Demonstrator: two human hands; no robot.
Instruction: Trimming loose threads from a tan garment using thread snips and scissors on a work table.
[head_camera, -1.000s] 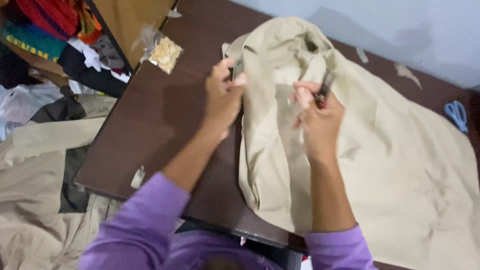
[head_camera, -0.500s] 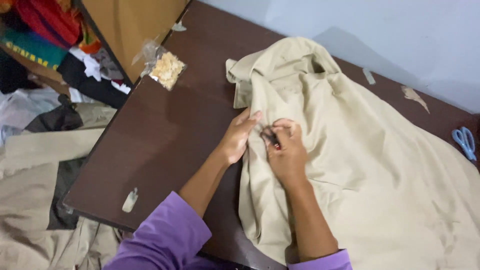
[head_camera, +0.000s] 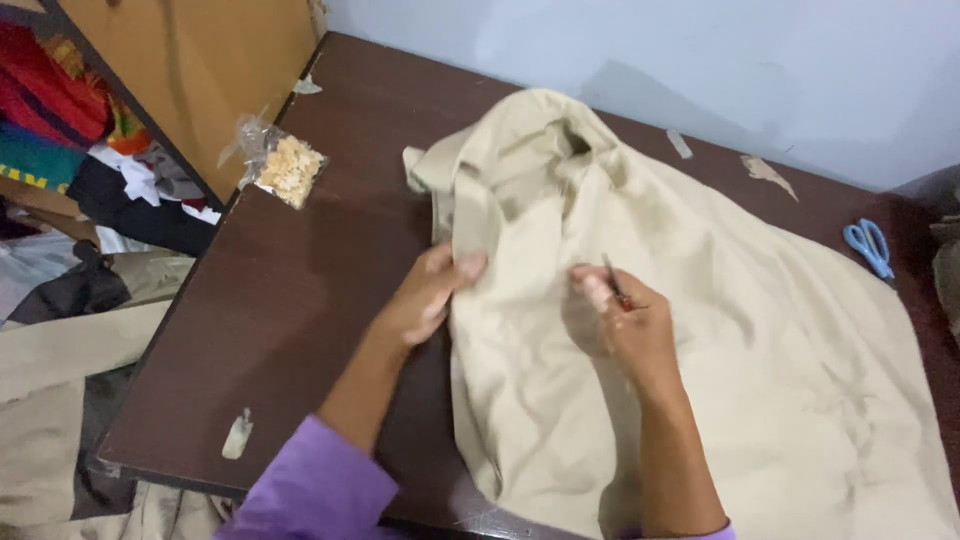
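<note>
Both hands have parted: left hand (head_camera: 425, 298) presses the beige cotton garment (head_camera: 700, 330) flat, right hand (head_camera: 625, 325) grips a small red-handled tool (head_camera: 616, 285); trimming seems unfinished.

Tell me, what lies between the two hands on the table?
In the head view, only a stretch of the beige garment lies between the left hand and the right hand, which holds a small dark tool.
</note>
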